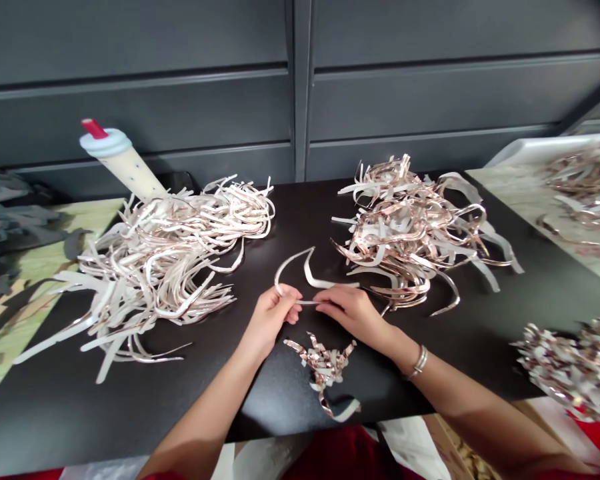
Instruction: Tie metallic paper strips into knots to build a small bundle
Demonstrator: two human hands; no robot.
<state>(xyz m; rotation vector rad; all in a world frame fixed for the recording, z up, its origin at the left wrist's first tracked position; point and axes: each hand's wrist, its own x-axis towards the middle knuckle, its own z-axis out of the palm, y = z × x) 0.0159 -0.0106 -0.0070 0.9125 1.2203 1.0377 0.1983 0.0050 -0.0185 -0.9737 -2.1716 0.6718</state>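
My left hand (273, 315) and my right hand (351, 312) meet at the middle of a black table (105, 413). Both pinch the same thin curved white strip (300, 270), which loops up and away from my fingers. The left hand's fingers are curled on its left end, the right hand's fingertips press its right end. Just below my hands lies a small heap of short rose-gold offcuts (325, 365). My right wrist wears a metal bracelet (420, 361).
A big pile of pale strips (170, 260) lies on the left, and a pile of shiny rose-gold strips (415, 227) on the right. A white bottle with a red tip (120, 160) leans behind the left pile. More scraps (570, 367) sit at the right edge.
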